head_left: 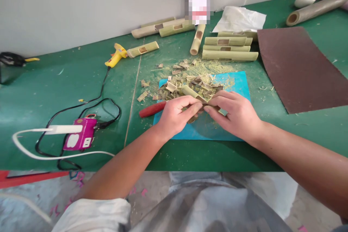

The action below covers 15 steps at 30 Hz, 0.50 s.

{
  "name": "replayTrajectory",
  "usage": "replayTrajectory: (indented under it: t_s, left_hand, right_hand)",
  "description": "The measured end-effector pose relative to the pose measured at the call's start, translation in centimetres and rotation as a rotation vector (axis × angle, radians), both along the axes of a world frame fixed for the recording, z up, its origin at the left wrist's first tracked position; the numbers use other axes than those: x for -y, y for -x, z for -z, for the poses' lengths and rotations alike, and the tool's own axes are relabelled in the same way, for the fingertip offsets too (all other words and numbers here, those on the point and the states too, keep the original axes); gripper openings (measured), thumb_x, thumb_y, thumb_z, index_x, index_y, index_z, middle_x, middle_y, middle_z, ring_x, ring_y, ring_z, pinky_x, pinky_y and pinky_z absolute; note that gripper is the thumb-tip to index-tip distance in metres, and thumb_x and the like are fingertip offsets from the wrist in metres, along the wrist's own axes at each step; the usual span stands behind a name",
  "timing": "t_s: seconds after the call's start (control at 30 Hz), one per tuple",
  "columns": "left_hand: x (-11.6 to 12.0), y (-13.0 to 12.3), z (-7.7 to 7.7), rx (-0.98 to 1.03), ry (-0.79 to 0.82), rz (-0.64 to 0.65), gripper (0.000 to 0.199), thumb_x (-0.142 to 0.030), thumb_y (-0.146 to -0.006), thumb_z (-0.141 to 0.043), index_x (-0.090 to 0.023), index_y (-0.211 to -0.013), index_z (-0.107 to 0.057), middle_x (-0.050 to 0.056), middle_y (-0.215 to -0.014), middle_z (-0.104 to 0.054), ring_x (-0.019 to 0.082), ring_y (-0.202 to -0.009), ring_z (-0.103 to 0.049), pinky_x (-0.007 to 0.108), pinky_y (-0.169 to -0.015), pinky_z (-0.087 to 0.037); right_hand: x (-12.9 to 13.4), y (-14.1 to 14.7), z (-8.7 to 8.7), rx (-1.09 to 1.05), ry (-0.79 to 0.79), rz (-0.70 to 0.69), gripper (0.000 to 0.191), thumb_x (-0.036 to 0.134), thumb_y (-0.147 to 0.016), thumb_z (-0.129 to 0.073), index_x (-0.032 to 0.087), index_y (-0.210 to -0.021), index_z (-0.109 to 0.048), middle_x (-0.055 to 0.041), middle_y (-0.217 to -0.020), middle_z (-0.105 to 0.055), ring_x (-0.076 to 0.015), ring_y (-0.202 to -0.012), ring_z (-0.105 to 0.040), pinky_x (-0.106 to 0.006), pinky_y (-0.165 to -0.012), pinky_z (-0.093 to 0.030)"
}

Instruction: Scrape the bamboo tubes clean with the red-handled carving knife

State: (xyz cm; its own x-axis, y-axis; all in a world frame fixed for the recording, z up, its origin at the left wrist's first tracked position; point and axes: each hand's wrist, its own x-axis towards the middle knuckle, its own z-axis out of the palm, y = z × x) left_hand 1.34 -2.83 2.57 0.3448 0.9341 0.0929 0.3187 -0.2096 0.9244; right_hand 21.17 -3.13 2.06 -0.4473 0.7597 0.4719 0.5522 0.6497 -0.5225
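The left hand [178, 114] and the right hand [233, 112] both grip a short bamboo tube [189, 91], thumbs and fingertips pinching it near its cut opening. The tube slants over a blue mat [241, 83], its far end among a heap of bamboo chips [171, 87]. A red handle [152, 109] lies just beside the left hand, partly over the mat's edge. Beyond the chips, a stack of cut tubes [231, 56] sits on the green table [67, 79], near a brown sheet [301, 69] on the right. To the left lie a yellow glue gun [116, 56] and, nearer the person, a purple socket box [78, 137] with cables. A thick pole [318, 10] rests at the far right.
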Motion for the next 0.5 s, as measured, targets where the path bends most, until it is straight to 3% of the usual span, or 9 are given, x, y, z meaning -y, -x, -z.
replayTrajectory:
  t_s: [0.2, 0.5]
  left_hand:
    - [0.05, -0.04, 0.17, 0.003, 0.077, -0.006, 0.029, -0.035, -0.09, -0.059, -0.016, -0.069, -0.063, 0.0, -0.066, -0.06, 0.01, -0.063, -0.055, 0.02, -0.058, -0.046]
    - [0.43, -0.33, 0.5, 0.166, 0.195, -0.114, 0.018, -0.034, -0.084, -0.068, -0.017, -0.089, -0.07, -0.001, -0.06, -0.062, 0.01, -0.053, -0.057, 0.021, -0.05, -0.045]
  right_hand:
    - [0.17, 0.22, -0.39, -0.032, 0.088, 0.025, 0.012, 0.029, -0.086, -0.06, 0.019, -0.079, -0.062, -0.0025, -0.072, -0.062, -0.0138, -0.065, -0.055, -0.029, -0.063, -0.043]
    - [0.27, 0.33, -0.25, -0.056, 0.085, 0.043, 0.016, 0.03, -0.088, -0.059, 0.018, -0.098, -0.063, -0.0049, -0.085, -0.066, -0.0131, -0.068, -0.058, -0.028, -0.066, -0.047]
